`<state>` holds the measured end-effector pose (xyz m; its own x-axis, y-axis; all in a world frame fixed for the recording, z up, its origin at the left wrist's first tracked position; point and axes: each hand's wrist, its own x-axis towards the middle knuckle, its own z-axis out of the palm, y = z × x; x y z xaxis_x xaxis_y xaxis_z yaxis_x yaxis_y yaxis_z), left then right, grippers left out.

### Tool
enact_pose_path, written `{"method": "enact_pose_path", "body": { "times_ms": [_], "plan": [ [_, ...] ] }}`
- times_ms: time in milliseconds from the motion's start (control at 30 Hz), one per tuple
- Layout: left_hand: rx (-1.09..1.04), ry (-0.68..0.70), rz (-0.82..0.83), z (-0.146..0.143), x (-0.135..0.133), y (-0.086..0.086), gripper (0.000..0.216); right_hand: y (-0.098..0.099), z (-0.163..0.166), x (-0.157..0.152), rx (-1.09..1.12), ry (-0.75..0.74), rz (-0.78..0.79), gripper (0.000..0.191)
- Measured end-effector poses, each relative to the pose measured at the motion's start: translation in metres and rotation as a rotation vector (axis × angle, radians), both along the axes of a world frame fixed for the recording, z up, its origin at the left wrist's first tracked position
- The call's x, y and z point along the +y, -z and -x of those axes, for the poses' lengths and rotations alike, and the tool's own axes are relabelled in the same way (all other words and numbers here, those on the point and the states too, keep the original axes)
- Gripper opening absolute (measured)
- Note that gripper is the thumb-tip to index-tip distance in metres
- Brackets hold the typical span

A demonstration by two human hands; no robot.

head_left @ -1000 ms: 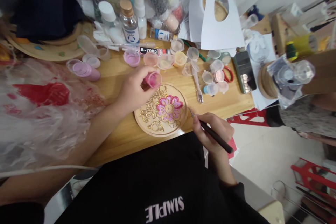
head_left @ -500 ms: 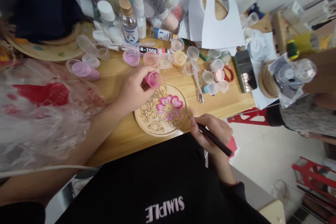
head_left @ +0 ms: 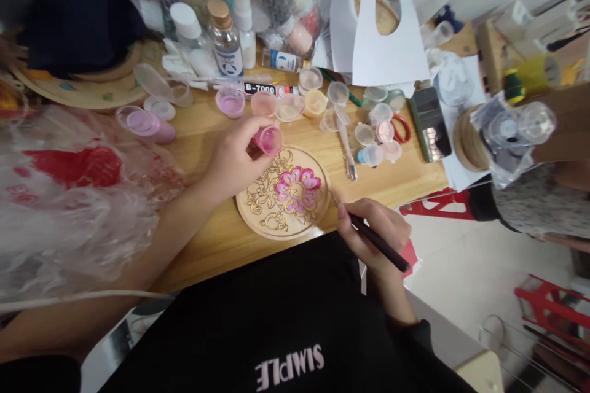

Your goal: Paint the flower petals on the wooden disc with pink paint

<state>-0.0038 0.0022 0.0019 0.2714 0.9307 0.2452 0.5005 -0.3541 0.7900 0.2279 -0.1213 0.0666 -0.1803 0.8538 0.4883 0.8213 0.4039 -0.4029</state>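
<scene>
- Clearly, the wooden disc [head_left: 271, 198] lay on the table [head_left: 203, 261] in front of you, to the left of your right hand [head_left: 375, 227].
- Your right hand was closed in a pen grip around a slim, dark-handled tool [head_left: 380, 244], thumb and finger near its metal end.
- The tool's long axis slanted from its butt, close to you on the right, away and leftward, so its thin tip pointed toward the disc's right rim.
- That tip was just beside the rim; whether it touched the wood could not be told.
- The pink flower [head_left: 298, 190] lay inside the rim, just left of the tip.
- Your left hand [head_left: 235, 156] was curled around the pink pot [head_left: 270, 140], some fingers hidden, the open mouth tilted toward you and rightward by the disc's far edge.
- From the tip, that mouth lay farther away and to the left, with part of the disc between.
- Your left hand was the nearer one, overlapping the disc's edge in view; your right stood off its side.
</scene>
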Motion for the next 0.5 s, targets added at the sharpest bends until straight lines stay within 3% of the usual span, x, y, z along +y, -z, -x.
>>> {"method": "enact_pose_path", "body": {
  "times_ms": [500],
  "plan": [
    [0.021, 0.014, 0.0, 0.0015, 0.0006, -0.001, 0.021, 0.0039, -0.0017, 0.0028, -0.009, 0.043, -0.043, 0.018]
  ]
}}
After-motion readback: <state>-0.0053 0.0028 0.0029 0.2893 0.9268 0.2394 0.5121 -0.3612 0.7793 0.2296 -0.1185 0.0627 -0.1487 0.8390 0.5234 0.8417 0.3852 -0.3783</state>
